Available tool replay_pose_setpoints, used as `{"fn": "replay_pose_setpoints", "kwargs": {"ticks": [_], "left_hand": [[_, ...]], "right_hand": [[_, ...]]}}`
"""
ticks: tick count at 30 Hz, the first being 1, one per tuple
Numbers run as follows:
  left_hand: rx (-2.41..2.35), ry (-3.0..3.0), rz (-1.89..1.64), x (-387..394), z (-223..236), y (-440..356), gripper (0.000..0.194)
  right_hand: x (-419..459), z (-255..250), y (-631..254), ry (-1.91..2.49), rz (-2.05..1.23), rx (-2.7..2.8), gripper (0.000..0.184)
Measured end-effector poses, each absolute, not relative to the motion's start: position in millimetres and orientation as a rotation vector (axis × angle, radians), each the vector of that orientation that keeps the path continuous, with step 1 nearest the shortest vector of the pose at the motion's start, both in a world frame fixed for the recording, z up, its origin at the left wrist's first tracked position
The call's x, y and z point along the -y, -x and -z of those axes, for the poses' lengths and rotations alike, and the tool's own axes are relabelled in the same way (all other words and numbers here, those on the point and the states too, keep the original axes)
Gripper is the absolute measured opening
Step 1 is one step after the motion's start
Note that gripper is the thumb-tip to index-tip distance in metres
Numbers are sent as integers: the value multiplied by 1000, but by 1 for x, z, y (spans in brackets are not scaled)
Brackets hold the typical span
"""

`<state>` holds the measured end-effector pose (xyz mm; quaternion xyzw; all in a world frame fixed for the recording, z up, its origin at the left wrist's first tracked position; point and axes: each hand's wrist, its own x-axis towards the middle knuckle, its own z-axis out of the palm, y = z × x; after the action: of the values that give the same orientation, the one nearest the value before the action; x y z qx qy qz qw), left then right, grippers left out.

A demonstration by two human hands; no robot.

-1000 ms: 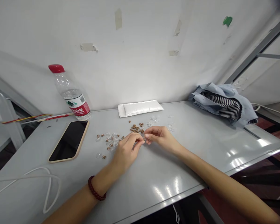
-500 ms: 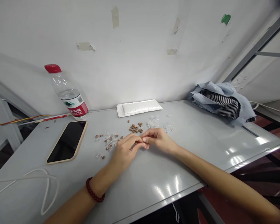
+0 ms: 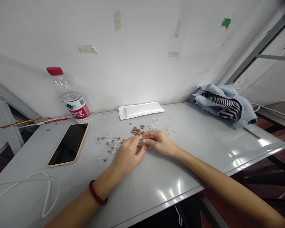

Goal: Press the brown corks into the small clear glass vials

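My left hand (image 3: 128, 153) and my right hand (image 3: 158, 142) meet fingertip to fingertip over the grey table (image 3: 156, 177), both pinched on a tiny piece too small to name. A red bead bracelet (image 3: 97, 193) sits on my left wrist. Just beyond the fingers lies a small heap of brown beads (image 3: 138, 129). To the left are clear pieces mixed with brown beads (image 3: 110, 144). More clear pieces (image 3: 162, 125) lie scattered to the right of the heap.
A black phone (image 3: 70, 144) lies at the left, a red-capped water bottle (image 3: 70, 96) behind it. A white packet (image 3: 141, 110) rests by the wall. Folded blue and striped cloth (image 3: 224, 104) is at the right. A white cable (image 3: 33, 186) loops near the left front.
Both hands have shifted slightly left and closer together, the fingertips staying pinched on the small piece. Nothing else on the table has moved.
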<state>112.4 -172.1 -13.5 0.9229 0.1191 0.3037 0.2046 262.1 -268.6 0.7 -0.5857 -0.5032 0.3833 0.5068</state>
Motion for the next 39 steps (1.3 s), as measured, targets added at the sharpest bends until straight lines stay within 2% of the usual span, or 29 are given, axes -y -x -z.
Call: {"fn": "replay_pose_setpoints", "kwargs": {"ticks": [6,11,14,19,26,32,39], "left_hand": [[-382,-2754,-784,171,11,-110,15],[-510,-2805,-827,167,10,-114,12],[-515,-2837,-838,162,10,-118,22],[-386,-2936,-712,158,12,-121,35],[-297,-2929,-731,158,12,-121,28],[-276,-2900,-767,159,13,-121,19],[-369,-2818,-831,156,21,-120,18]], "right_hand": [[266,1,-277,1803,-154,1408,17],[265,3,-294,1854,68,1541,15],[267,1,-303,1878,228,1601,16],[265,-1,-305,1887,227,1673,21],[255,8,-289,1929,306,2014,37],[255,9,-287,1908,304,2072,30],[258,4,-282,1965,262,2105,25]]}}
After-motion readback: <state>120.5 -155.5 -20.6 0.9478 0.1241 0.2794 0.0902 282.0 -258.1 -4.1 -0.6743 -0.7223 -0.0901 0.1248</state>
